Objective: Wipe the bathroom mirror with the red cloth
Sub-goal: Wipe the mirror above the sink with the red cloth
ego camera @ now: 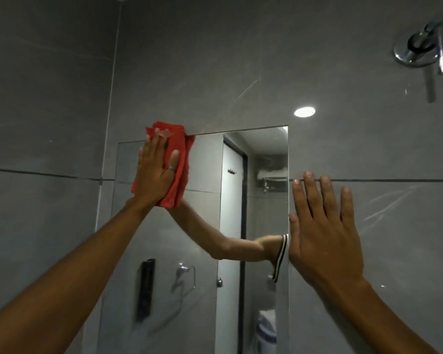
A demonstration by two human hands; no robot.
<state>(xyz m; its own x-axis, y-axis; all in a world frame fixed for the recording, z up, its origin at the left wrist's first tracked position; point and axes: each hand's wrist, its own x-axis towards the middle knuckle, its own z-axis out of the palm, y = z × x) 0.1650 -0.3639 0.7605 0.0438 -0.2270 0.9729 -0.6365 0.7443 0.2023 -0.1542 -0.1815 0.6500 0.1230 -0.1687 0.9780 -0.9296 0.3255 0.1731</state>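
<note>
Your right hand [325, 233] lay flat, open, empty beside the mirror [205, 200]; your left hand [155, 172] palmed the red cloth [180, 159], which could slip off the top edge

Left hand [155, 172] lies flat, fingers extended, pressing the red cloth [175, 159] against the upper left corner of the mirror [207, 175] — the cloth's top edge overlaps the mirror's upper rim onto the grey tiled wall [215, 60]. A ring [171, 168] shows on one finger. Right hand [322, 226] rests open and flat on the wall just beside the mirror's right edge, thumb touching that edge. Chrome fitting [420, 49] mounted on the wall at upper right — blurred. The glass reflects a forearm and a door.
</note>
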